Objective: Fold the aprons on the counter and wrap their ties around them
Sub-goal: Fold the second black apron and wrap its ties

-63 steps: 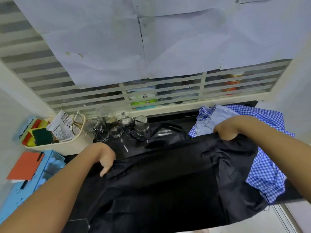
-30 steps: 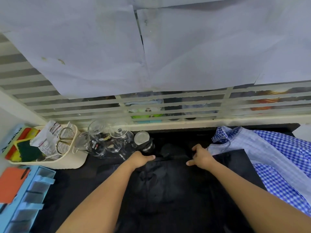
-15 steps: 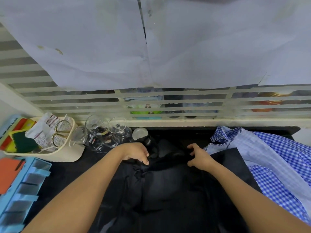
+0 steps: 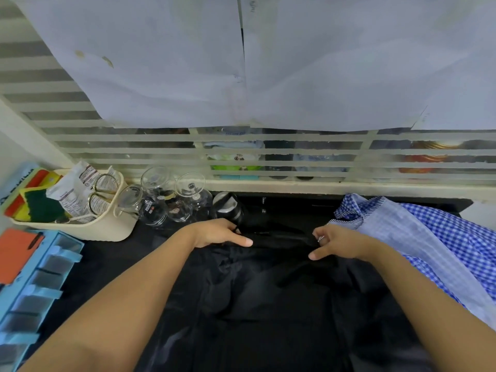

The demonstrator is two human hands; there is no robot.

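Note:
A black apron (image 4: 255, 304) lies spread over the dark counter (image 4: 112, 253) in front of me, its near part running off the bottom of the view. My left hand (image 4: 218, 233) and my right hand (image 4: 339, 242) sit side by side at its far edge. On each hand the fingers curl over the bunched black fabric and the thumb points inward. A black tie or strap (image 4: 279, 233) runs between the two hands. A blue checked cloth (image 4: 442, 237) lies crumpled to the right, partly under the black apron's edge.
Several upturned glasses (image 4: 171, 200) and a dark jar (image 4: 228, 208) stand just beyond my left hand. A cream basket (image 4: 107, 229) with sponges and scissors sits at the far left. A blue drawer organiser (image 4: 35, 291) carries an orange notebook (image 4: 16, 251). A slatted window closes off the back.
The apron went from being held up wide to lying flat on the counter. Both hands moved inward to its far edge, and their fingers now curl over the bunched fabric.

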